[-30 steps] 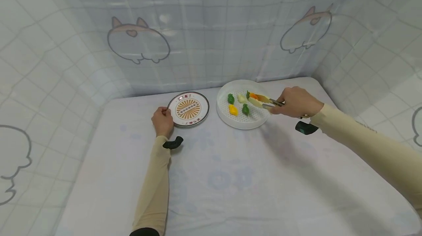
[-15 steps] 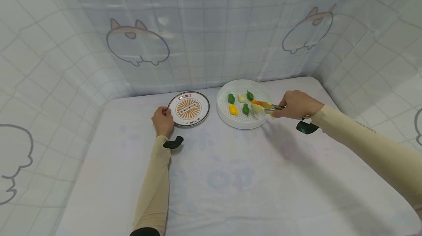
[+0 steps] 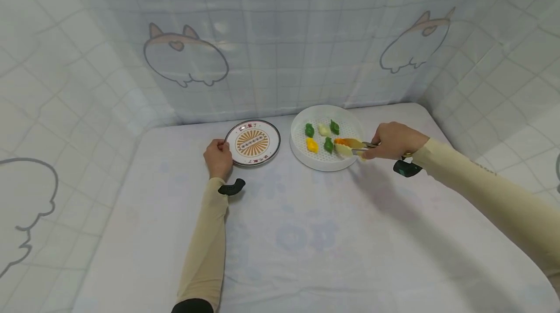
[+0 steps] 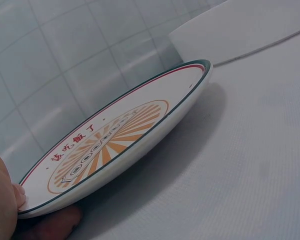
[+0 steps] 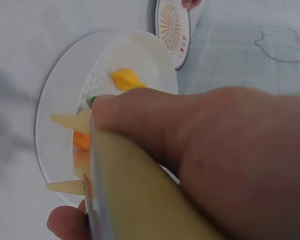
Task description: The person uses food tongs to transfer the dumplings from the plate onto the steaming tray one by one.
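Observation:
My left hand (image 3: 218, 158) pinches the left rim of a round plate (image 3: 252, 143) with a dark rim, orange rays and red characters. In the left wrist view the plate tilts, fingers under its near edge and a shadow beneath it. To the right, my right hand (image 3: 395, 139) grips tongs (image 3: 355, 152) with pale yellowish tips, which reach over the right side of a round white perforated tray (image 3: 302, 156). An orange piece (image 5: 81, 140) shows between the tips. Small pieces lie in the tray: a yellow piece (image 3: 312, 145), a pale piece (image 3: 324, 130) and several green pieces (image 3: 328, 145).
A white cloth (image 3: 284, 235) covers the table. A pale checked curtain (image 3: 280, 50) with animal outlines rises right behind the plate and tray, and more of it hangs at both sides. The tray has a raised white wall (image 4: 240, 35), just right of the plate.
The tongs and the orange piece have shifted toward me within the tray, away from the far green piece, which now shows fully. My left hand keeps its hold on the plate.

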The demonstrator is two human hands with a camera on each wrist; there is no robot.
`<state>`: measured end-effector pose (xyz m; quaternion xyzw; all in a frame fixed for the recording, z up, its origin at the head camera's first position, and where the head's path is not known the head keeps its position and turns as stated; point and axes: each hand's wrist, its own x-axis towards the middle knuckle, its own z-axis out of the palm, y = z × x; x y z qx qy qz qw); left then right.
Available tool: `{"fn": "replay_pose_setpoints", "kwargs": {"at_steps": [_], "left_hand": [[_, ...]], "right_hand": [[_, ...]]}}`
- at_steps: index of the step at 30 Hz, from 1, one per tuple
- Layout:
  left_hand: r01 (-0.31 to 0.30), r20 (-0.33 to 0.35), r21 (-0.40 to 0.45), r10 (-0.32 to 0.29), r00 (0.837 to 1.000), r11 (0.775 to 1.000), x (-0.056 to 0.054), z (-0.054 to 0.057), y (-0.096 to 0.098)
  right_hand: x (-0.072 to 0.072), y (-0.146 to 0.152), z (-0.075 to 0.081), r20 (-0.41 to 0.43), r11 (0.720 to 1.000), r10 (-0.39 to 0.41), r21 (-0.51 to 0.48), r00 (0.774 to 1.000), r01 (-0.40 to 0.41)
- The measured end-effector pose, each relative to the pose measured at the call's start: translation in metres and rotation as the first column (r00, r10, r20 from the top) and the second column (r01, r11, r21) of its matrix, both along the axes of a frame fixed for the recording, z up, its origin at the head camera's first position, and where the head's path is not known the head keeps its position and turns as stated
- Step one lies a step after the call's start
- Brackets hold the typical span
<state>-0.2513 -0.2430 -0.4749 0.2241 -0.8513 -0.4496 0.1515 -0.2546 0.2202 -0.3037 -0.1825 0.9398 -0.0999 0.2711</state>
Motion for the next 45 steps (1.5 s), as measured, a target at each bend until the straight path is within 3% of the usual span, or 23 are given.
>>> {"fn": "replay_pose_setpoints", "kwargs": {"at_steps": [11,15,20,25,32,37,40,43,45], "left_hand": [[0.005,-0.021,-0.023,-0.006,1.000,1.000,-0.001,-0.003,0.000],[0.003,-0.028,-0.018,-0.004,1.000,1.000,0.000,-0.004,0.000],[0.003,-0.020,-0.015,-0.003,1.000,1.000,-0.001,-0.005,-0.001],[0.005,-0.019,-0.007,-0.005,1.000,1.000,-0.005,-0.007,0.000],[0.004,-0.014,0.010,-0.004,1.000,1.000,-0.003,-0.010,0.001],[-0.002,-0.007,0.003,0.002,1.000,1.000,-0.002,-0.012,0.000],[0.002,-0.015,0.007,-0.002,1.000,1.000,-0.002,-0.011,0.000],[0.007,-0.019,0.014,-0.007,1.000,1.000,-0.004,-0.011,0.000],[0.006,-0.023,0.015,-0.006,1.000,1.000,-0.005,-0.011,0.001]], "right_hand": [[0.017,0.002,0.017,-0.042,0.999,0.006,0.052,0.999,-0.004],[0.024,0.007,0.020,-0.102,0.999,-0.010,0.050,0.995,0.016],[0.029,0.003,0.017,-0.214,0.993,-0.094,-0.089,0.972,0.076],[0.030,-0.023,-0.001,-0.291,0.947,-0.200,-0.302,0.936,0.109],[0.025,-0.073,-0.049,-0.357,0.870,-0.283,-0.486,0.890,0.081],[0.022,-0.111,-0.076,-0.421,0.822,-0.302,-0.569,0.855,0.010],[0.018,-0.132,-0.086,-0.419,0.791,-0.322,-0.612,0.849,-0.002],[0.015,-0.152,-0.094,-0.424,0.783,-0.324,-0.622,0.846,-0.011],[0.012,-0.165,-0.099,-0.436,0.792,-0.313,-0.610,0.844,-0.021]]}}
